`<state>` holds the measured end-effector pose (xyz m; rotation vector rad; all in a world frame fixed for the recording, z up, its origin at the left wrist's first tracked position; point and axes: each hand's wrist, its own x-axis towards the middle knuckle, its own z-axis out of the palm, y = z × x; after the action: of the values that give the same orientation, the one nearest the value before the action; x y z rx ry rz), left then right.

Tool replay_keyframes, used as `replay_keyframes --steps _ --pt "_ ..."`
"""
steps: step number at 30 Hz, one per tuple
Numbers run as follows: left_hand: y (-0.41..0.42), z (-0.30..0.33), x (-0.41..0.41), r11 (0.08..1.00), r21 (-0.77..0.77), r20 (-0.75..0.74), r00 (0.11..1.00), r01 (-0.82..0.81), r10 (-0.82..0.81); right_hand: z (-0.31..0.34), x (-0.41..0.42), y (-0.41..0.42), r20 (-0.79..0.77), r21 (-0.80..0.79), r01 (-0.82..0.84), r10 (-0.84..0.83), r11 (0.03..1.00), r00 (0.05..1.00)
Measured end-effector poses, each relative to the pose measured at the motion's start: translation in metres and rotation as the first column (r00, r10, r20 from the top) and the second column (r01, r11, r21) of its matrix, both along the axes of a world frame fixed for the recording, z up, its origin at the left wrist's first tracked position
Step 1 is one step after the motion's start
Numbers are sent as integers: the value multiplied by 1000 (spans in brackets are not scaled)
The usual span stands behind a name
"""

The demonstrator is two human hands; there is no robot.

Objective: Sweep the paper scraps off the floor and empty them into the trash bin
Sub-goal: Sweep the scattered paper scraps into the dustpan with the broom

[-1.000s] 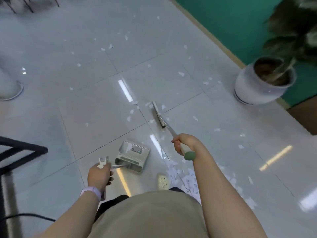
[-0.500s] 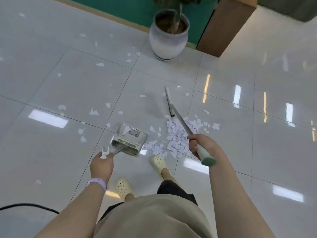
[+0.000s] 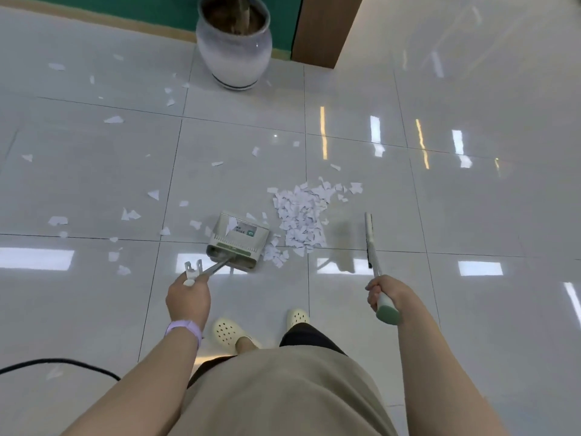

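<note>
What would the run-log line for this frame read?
phase: sweeping | left hand: holds dustpan handle | right hand: holds broom | scrap pile: between dustpan and broom | bin: unseen

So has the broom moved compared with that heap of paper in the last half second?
Yes. The broom now lies clear to the right of the heap of paper, gripped by the right hand; half a second ago its head lay across the heap's top.
</note>
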<state>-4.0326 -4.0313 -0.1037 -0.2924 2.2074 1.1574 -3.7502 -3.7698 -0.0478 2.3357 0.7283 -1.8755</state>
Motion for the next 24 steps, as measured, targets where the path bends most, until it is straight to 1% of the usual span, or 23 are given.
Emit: replay_keyframes --steps 4,6,8,10,12,13,14,15,17,18,19,21,24 --pt "-20 0 2 999 -21 -3 1000 28 -28 -26 -6 -29 25 -91 -46 49 995 999" --pt "-34 2 2 1000 -19 -3 1000 18 -18 -38 -27 -53 -13 -186 -137 137 973 990" --pt "-49 2 3 1000 -4 -2 1000 0 0 -45 -63 -88 -87 -274 -295 282 915 955" --pt "-64 2 5 1000 5 -7 1000 -22 22 -48 -104 -123 -174 -313 -435 399 845 900" --pt "-79 1 8 996 -7 -3 996 -84 84 -50 -139 -146 -233 -324 -521 467 789 853" --pt "-87 2 10 993 -20 2 993 -118 118 -49 -152 -150 -266 -330 -541 474 774 840" --pt "-95 2 12 985 -31 7 985 -169 170 -47 -165 -150 -309 -335 -537 449 774 839" --pt "-102 2 14 969 -41 11 969 -245 246 -48 -175 -146 -354 -341 -500 384 796 853" --pt "-118 5 16 896 -54 36 896 -441 443 -48 -190 -135 -410 -413 -309 128 857 903" --pt "-125 7 17 852 -60 46 851 -521 523 -48 -195 -129 -422 -455 -214 2 864 906" --pt "-132 9 16 816 -64 45 815 -574 577 -50 -197 -124 -439 -482 -153 -87 863 894" --pt "-143 13 15 790 -61 20 790 -610 612 -54 -197 -116 -491 -511 -104 -190 853 850" --pt "-149 21 19 828 -42 -52 829 -560 558 -54 -191 -98 -560 -583 -95 -314 807 766"
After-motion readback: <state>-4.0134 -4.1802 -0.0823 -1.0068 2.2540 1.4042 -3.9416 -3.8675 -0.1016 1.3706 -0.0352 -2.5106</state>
